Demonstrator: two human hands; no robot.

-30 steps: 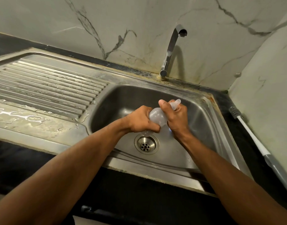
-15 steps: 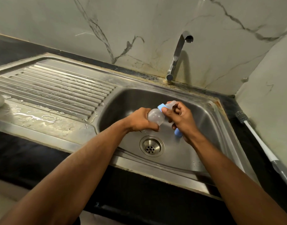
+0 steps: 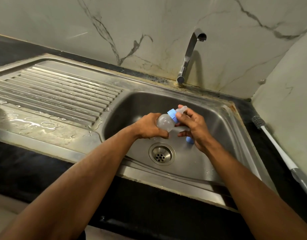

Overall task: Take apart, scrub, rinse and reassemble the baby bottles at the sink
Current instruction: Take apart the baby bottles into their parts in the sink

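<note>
A small translucent baby bottle (image 3: 164, 123) with a blue collar (image 3: 172, 115) and a clear teat (image 3: 181, 109) is held over the steel sink basin (image 3: 216, 129). My left hand (image 3: 149, 127) grips the bottle's body from the left. My right hand (image 3: 192, 124) pinches the teat end beside the collar with thumb and fingers. A second blue-and-clear piece (image 3: 188, 138) shows under my right palm, mostly hidden; it is unclear whether it is held or lying in the basin.
The tap (image 3: 190, 52) stands behind the basin, with no water running. The drain (image 3: 161, 153) lies below my hands. A wet ribbed draining board (image 3: 59, 94) is to the left. A long white bottle brush (image 3: 277, 149) lies on the dark counter at right.
The bottle has turned so its blue collar and teat show more fully. My right hand's fingers have shifted onto the teat end. The view has drifted, so everything sits further right.
</note>
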